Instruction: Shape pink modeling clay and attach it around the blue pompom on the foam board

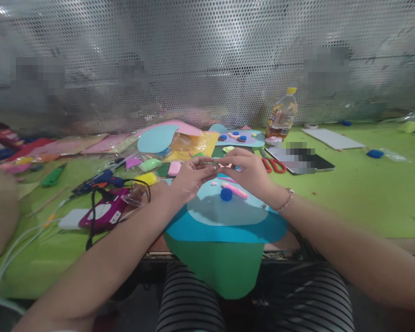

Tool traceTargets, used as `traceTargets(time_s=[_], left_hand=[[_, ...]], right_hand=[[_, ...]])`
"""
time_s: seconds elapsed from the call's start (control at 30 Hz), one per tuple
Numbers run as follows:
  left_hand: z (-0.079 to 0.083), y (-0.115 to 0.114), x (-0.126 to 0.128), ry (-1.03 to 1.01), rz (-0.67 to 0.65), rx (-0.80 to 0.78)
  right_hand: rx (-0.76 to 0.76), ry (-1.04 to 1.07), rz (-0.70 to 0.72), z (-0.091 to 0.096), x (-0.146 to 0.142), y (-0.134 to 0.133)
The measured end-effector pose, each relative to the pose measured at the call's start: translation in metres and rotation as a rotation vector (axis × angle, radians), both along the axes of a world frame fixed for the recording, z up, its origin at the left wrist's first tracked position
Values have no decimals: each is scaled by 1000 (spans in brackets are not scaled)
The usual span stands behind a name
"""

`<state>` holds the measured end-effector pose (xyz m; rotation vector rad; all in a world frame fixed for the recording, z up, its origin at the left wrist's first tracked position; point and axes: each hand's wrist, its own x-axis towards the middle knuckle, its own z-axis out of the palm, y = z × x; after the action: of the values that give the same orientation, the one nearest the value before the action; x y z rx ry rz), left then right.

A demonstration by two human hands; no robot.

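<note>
Pinching a small pink piece point(224, 165) with closed fingertips of left hand point(195, 174) and right hand point(246, 169) above pale blue paper point(228, 214); too hidden to tell its direction or long axis. Underneath, beside blue ball point(226, 194), pink stick point(240, 191) slanting from far left to near right. Cannot read blurred lettering on bottle point(282, 116).

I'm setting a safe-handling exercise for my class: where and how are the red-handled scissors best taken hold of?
Probably by the red loops, from the near side: the scissors lie with loops toward the person and blades pointing away. Keep clear of the right hand, close to the left loop.
</note>
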<state>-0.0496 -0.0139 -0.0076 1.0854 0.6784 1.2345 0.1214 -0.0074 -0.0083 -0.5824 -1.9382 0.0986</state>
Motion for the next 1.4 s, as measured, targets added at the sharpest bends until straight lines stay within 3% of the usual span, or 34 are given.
traceTargets(time_s=[0.1,0.37,1.0,1.4], left_hand=[[1,-1,0,-19,14,-21],[4,-2,-1,-25,-99,-120],[2,-1,-2,-29,-122,-90],[0,0,-1,-39,-155,-130]], right_hand=[[-68,31,22,-1,-1,1],[-100,15,18,0,0,0],[114,-91,43,2,2,2],[90,-112,47,3,2,-1]])
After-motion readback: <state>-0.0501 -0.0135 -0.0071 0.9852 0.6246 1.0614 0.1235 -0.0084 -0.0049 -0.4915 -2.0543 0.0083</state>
